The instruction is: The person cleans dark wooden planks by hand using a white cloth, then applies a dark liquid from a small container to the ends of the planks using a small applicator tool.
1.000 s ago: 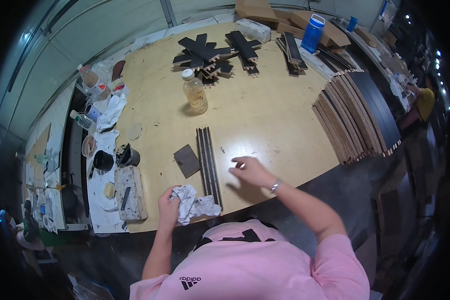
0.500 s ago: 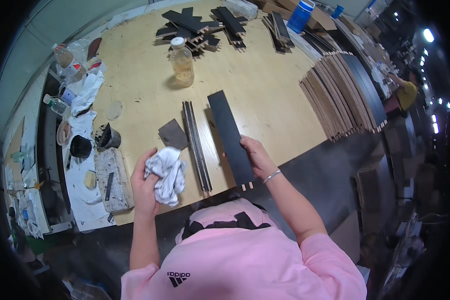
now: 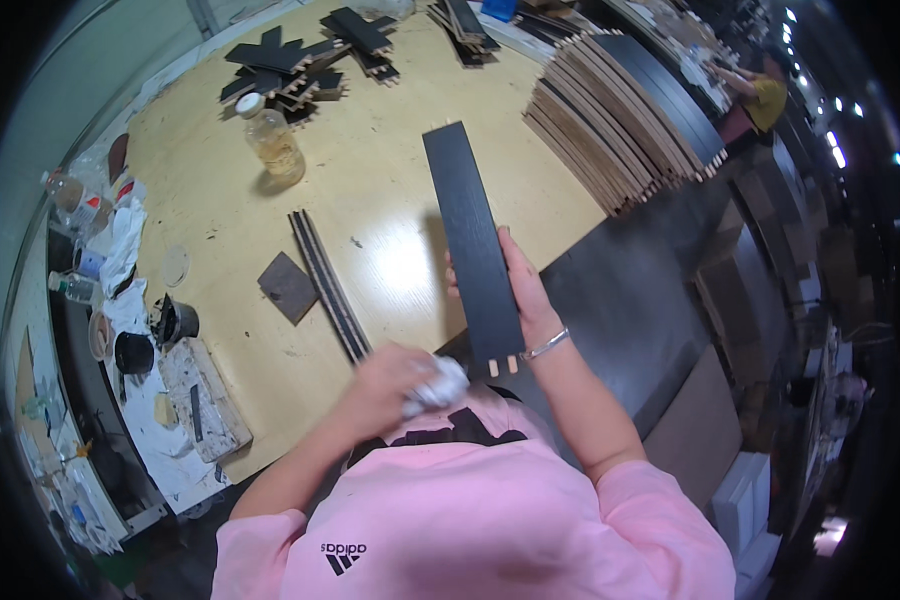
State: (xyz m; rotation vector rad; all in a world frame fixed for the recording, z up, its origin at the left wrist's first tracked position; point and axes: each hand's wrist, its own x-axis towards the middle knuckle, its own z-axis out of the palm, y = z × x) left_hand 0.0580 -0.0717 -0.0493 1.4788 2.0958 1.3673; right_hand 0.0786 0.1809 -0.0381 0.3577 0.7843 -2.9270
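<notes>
My right hand (image 3: pixel 525 285) grips a long black board (image 3: pixel 470 240) with light dowel pegs at its near end, raised off the table. Its thumb lies along the right edge, and fingertips show at the left edge. A crumpled white cloth (image 3: pixel 438 387) is bunched in my left hand (image 3: pixel 390 385), which is smeared by motion, close to my chest and left of the board's near end. Beyond that hand, narrow dark strips (image 3: pixel 325 285) lie side by side on the yellowish table (image 3: pixel 370 160). A dark square piece (image 3: pixel 287 288) rests left of them.
A jar of amber liquid (image 3: pixel 273 145) stands before a heap of black boards (image 3: pixel 280 70). Many boards stand in a row (image 3: pixel 610 120) at the right edge. Black pots (image 3: pixel 175 320), a stained block (image 3: pixel 205 400) and rags line the left. Another person (image 3: pixel 760 95) works far right.
My left hand has swung right and nearer to me with the cloth. The board is held a bit more to the right. The whole view has turned, shifting the table leftward.
</notes>
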